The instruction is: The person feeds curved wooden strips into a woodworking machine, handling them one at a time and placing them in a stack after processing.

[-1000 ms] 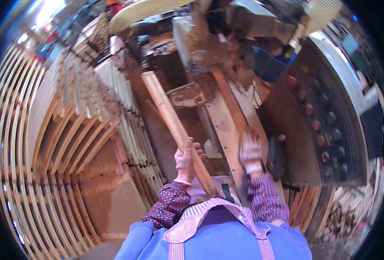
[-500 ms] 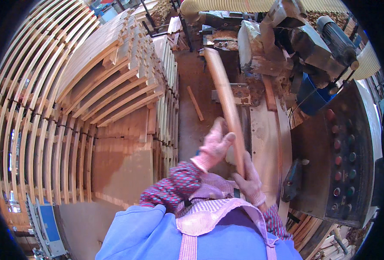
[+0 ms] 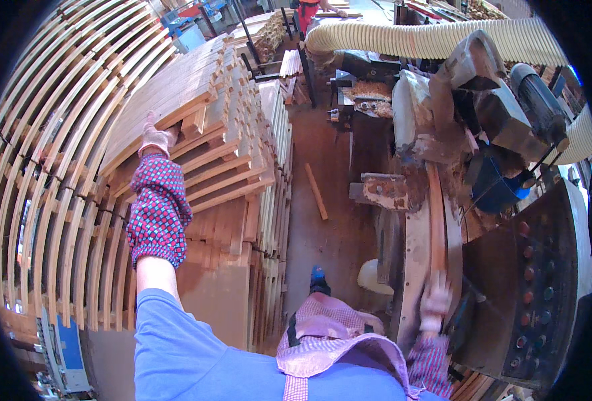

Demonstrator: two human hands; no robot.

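Note:
My left hand (image 3: 157, 137), in a pinkish glove, reaches out to the stack of curved wooden slats (image 3: 169, 87) on the left. Its fingers stretch over the edge of the upper slats, touching them. On the right, a long wooden strip (image 3: 436, 220) lies along the metal bed (image 3: 414, 267) of a woodworking machine. My right hand (image 3: 435, 304), also gloved, is at the near end of this strip. Motion smears its fingers, so their grip does not show. The strip's far end runs under the machine's dusty head (image 3: 436, 120).
A ribbed cream hose (image 3: 436, 39) crosses behind the machine. A control panel with buttons (image 3: 536, 287) stands at the right, near a blue bin (image 3: 499, 184). One loose wood stick (image 3: 316, 192) lies on the floor. Another person (image 3: 306, 13) is at the far end.
Both hands held a curved strip in front of me. Now a strip lies on the machine bed by my right hand, and my left hand has gone left to the stack. My view has shifted.

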